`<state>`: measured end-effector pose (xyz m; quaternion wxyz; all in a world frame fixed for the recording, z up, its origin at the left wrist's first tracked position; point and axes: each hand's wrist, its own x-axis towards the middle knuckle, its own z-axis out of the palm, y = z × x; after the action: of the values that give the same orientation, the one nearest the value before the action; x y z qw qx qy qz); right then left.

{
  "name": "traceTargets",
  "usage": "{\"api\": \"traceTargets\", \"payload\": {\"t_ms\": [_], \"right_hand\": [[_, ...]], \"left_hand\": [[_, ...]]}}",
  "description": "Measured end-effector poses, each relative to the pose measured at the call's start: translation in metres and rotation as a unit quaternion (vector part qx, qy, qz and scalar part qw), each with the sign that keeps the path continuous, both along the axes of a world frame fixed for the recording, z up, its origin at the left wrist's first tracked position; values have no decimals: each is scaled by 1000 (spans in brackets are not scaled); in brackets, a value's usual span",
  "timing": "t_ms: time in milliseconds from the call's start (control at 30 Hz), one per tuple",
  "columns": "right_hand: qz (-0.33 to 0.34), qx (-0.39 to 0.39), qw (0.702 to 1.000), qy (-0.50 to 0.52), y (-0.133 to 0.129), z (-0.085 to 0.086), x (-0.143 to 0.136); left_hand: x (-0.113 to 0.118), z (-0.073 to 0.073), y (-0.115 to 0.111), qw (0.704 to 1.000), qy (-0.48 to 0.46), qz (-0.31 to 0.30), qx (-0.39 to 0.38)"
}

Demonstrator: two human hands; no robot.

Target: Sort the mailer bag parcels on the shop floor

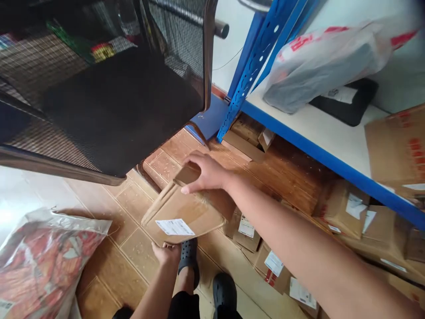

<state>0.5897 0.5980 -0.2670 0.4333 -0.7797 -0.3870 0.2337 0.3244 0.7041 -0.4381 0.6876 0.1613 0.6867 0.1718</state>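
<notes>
Cardboard box is held above the tiled floor, gripped underneath by the left hand and at its open flap by the right hand; flap could fold and the box be dropped onto parcels.

A flat cardboard box is held by 2 hands: its far flap by the right hand, its near edge by the left hand.
</notes>
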Motion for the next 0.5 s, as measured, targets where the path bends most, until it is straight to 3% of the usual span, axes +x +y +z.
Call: {"api": "traceTargets", "payload": {"t_ms": [133, 300, 400, 500], "right_hand": [[82, 48, 995, 9, 21, -27, 51], [104, 38, 994, 0, 41, -49, 80], [110, 38, 993, -8, 57, -49, 86], [112, 31, 993, -3, 78, -38, 87]], "left_hand": [[34, -9, -6, 999, -3, 25, -35], [56, -15, -9, 1000, 9, 6, -26], [71, -12, -5, 998, 45, -32, -40], [86, -11, -4, 993, 87, -47, -59]]}}
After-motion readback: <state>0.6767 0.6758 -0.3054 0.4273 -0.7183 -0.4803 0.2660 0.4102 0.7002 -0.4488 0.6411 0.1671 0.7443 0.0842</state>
